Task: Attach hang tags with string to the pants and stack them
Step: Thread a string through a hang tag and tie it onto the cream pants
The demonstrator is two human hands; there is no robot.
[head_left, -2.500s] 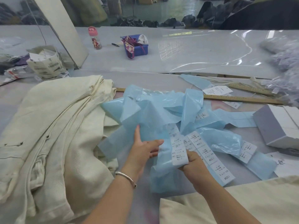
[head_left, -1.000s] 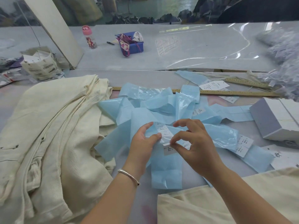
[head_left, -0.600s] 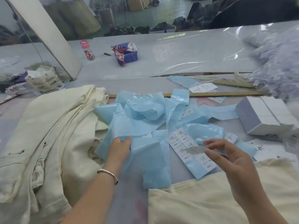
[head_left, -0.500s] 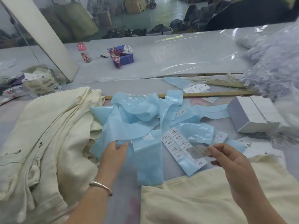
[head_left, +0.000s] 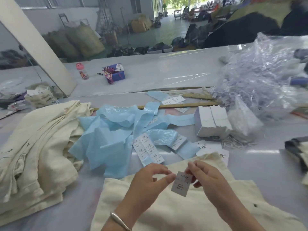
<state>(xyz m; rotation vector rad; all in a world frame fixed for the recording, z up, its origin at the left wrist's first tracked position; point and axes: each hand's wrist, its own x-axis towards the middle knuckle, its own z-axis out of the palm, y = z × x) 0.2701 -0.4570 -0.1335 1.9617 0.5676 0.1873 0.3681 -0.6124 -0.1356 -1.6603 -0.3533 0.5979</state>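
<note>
Both hands, left point(head_left: 150, 178) and right point(head_left: 205, 176), are now pinched on a small white printed sticker point(head_left: 181, 183), peeled from blue backing strips point(head_left: 106, 144) beyond them, ready for tagging.

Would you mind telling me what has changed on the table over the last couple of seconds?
Both hands left the blue backing strips. The right hand peeled off a white label and carried it toward the person, over the near cream pants; the left hand now pinches it too. The cream pile and white box stayed put.
</note>
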